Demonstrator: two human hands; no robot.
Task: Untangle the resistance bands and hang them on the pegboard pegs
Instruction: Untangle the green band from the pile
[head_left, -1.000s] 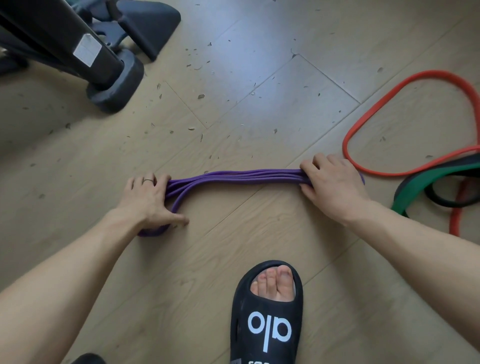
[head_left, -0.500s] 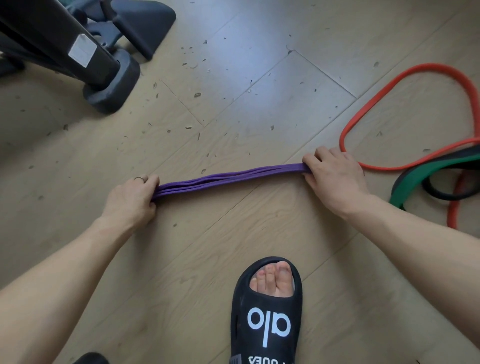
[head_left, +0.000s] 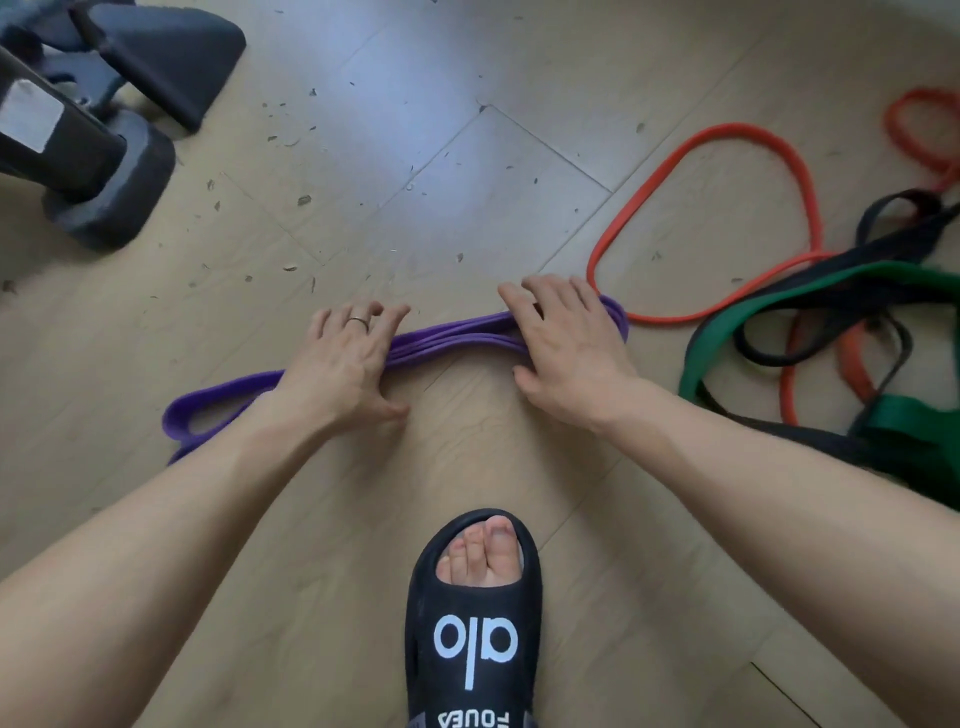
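A purple resistance band (head_left: 452, 338), folded into several strands, lies on the wooden floor in front of me. My left hand (head_left: 348, 364) presses on its middle with the fingers spread flat; a ring is on one finger. The band's left end forms a slack loop (head_left: 208, 410) beside my left forearm. My right hand (head_left: 566, 343) lies flat over the band's right end, fingers straight and thumb on the near side. A bit of purple shows past its knuckles. No pegboard is in view.
A red band (head_left: 800, 171) loops on the floor at the right, tangled with a green band (head_left: 779, 306) and a black band (head_left: 883, 239). A dark machine base (head_left: 109, 197) stands at the upper left. My foot in a black slide (head_left: 472, 639) is near the bottom centre.
My left hand let go of the band's left end and moved right onto its middle. The band went from taut to slack, and its left end now loops on the floor.
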